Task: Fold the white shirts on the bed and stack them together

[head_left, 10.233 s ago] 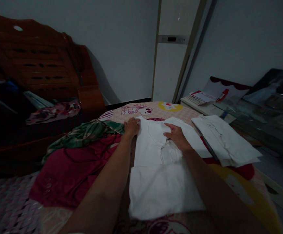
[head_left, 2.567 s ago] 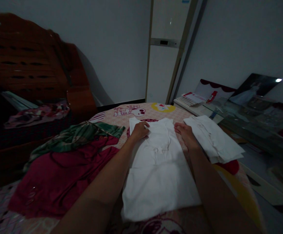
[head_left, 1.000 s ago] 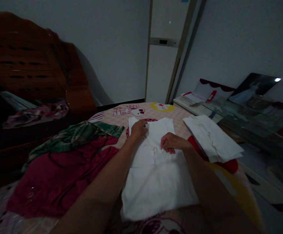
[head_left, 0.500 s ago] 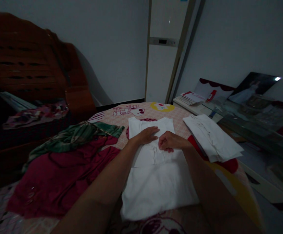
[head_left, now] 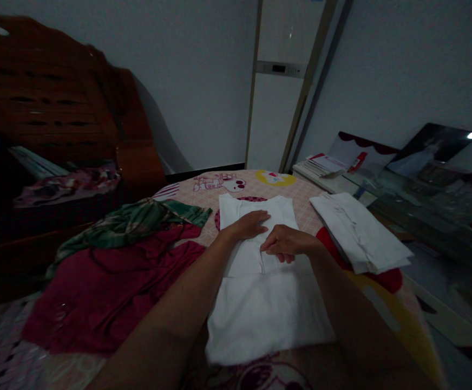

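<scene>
A white shirt [head_left: 268, 314] lies in front of me, its lower part folded up over the middle and its neckline at the far end. My left hand [head_left: 252, 223] rests flat on the upper part, fingers stretched out and together. Just right of it, my right hand [head_left: 288, 241] is closed, with thumb and forefinger pinching at the thin raised line down the shirt's front. The exact bit of cloth between those fingertips is hard to make out. Farther right, a stack of folded white clothing [head_left: 358, 230] sits on the same table.
The round table has a patterned pink cloth [head_left: 207, 184]. Crumpled maroon clothing [head_left: 110, 298] and a green plaid garment [head_left: 138, 222] lie at left. A carved wooden chair [head_left: 57, 108] stands behind them. A glass shelf [head_left: 414, 195] is at right, and a tall white cabinet-like unit [head_left: 274, 119] stands behind.
My right hand has shifted slightly down along the shirt's front, its thumb and forefinger now pointing at the line there. The left hand stays flat in place. The view has turned slightly left.
</scene>
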`<state>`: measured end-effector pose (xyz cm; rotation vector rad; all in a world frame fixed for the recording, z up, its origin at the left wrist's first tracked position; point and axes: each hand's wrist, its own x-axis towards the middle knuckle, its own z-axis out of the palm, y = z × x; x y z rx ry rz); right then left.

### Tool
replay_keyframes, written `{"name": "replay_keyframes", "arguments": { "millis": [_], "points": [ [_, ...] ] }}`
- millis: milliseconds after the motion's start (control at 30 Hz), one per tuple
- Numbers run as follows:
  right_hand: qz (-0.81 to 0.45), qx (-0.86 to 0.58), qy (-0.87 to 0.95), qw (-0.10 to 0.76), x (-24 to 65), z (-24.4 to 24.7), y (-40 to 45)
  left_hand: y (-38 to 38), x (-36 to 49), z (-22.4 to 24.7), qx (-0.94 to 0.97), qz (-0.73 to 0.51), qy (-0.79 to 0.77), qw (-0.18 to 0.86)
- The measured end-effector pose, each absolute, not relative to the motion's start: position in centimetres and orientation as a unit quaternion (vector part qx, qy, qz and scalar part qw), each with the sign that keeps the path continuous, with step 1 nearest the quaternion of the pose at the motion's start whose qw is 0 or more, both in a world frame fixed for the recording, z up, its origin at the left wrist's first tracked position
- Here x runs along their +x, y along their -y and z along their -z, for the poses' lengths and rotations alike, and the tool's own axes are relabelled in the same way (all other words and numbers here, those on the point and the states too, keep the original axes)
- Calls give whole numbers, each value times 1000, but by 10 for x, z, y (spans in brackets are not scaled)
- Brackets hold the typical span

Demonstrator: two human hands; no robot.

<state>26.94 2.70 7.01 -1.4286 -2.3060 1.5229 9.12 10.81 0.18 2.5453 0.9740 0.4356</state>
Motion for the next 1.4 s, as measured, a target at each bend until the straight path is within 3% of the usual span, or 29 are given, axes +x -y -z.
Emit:
{"name": "replay_keyframes", "arguments": {
  "millis": [267,467,533,700,767,967,1167,1333,1400],
  "points": [
    [-569,-373,733,7,274,-59,-34,-108,91,-1,905,-153,-348,192],
    [-552,-372,746,-15,264,-61,-29,-111,92,3,905,-171,-344,185],
    [-558,-373,740,40,266,-61,-31,-112,92,3,903,-172,-348,184],
    [-515,-416,690,292,274,-57,-43,-114,95,2,905,-176,-339,190],
    [-501,-403,694,324,270,-54,-43,-115,96,2,908,-166,-337,187],
    [-548,-315,760,150,255,-48,-37,-115,92,2,906,-184,-329,194],
    [-555,-327,737,206,253,-50,-36,-117,91,6,914,-175,-309,196],
    [-606,-284,733,119,246,-51,-31,-118,91,5,903,-192,-332,192],
    [-606,-301,721,147,246,-54,-30,-116,93,3,903,-184,-333,199]
  ]
}}
